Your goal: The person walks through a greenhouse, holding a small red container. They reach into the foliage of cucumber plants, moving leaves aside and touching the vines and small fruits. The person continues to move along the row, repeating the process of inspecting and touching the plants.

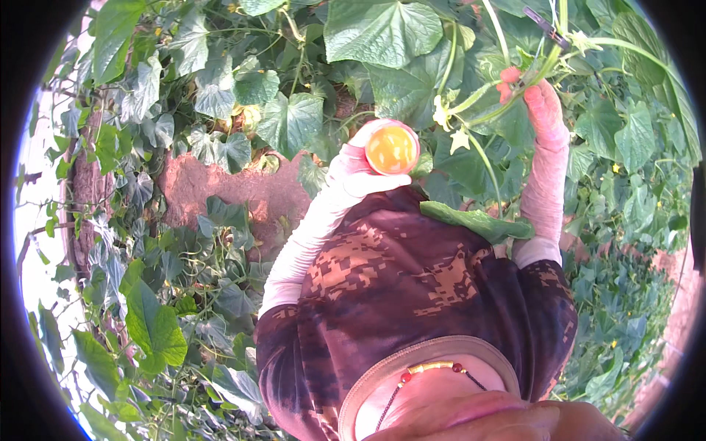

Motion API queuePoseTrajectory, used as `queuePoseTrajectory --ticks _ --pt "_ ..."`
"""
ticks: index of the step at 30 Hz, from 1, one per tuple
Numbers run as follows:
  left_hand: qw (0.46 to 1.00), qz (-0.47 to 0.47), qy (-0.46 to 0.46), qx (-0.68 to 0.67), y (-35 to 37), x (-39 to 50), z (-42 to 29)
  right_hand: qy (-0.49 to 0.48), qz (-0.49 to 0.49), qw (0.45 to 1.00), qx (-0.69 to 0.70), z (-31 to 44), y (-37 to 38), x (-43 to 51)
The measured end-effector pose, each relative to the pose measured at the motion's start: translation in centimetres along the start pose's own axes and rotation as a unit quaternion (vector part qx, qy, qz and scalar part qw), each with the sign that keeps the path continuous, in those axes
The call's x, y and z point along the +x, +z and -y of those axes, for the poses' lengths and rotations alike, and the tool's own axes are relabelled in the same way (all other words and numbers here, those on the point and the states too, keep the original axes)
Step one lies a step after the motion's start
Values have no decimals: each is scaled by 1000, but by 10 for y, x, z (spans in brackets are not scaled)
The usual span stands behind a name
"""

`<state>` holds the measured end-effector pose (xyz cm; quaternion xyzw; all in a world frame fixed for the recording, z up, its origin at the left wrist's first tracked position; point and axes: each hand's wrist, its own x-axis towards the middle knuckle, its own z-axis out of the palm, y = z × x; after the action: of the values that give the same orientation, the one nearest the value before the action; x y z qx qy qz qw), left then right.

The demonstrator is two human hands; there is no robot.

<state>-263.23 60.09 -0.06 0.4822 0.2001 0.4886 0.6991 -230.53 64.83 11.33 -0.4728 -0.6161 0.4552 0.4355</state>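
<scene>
My left hand [358,165], in a pale sleeve, is wrapped around a small round cup [392,149] of orange-yellow liquid, held in front of my chest. My right hand [543,107] is raised among the leaves at upper right, its fingers closed around a green cucumber vine stem [521,93]; the leaf-side fingertips look reddish. Just left of it, thin young cucumbers [474,99] end in pale yellow flowers [459,141]. Above this hand, a dark clip [546,27] sits on the vine. What the fingers pinch exactly is partly hidden.
Dense cucumber foliage surrounds me, with a large leaf [386,33] ahead and another leaf [477,220] against my shirt [397,264]. Bare reddish soil [237,187] shows at left. Bright light comes from the far left edge, and a soil strip [670,308] runs along the right.
</scene>
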Motion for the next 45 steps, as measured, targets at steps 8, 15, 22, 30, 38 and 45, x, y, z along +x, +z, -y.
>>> queuePoseTrajectory --ticks 8,15,22,30,38,45 --pt "991 -125 11 -39 -34 -53 -10 14 16 1000 -4 -64 23 78" --pt "952 -296 80 8 -87 -128 -43 72 -24 988 -132 -77 70 118" --pt "895 -429 99 70 -137 -190 -67 -6 -11 998 -58 -57 162 100" --pt "859 -492 105 95 -179 -212 -76 -95 112 988 49 22 294 156" --pt "862 -485 111 97 -238 -184 -83 -49 -323 937 -125 12 348 385" --pt "876 -460 69 125 -294 -122 -131 -5 -309 939 -151 7 344 470"
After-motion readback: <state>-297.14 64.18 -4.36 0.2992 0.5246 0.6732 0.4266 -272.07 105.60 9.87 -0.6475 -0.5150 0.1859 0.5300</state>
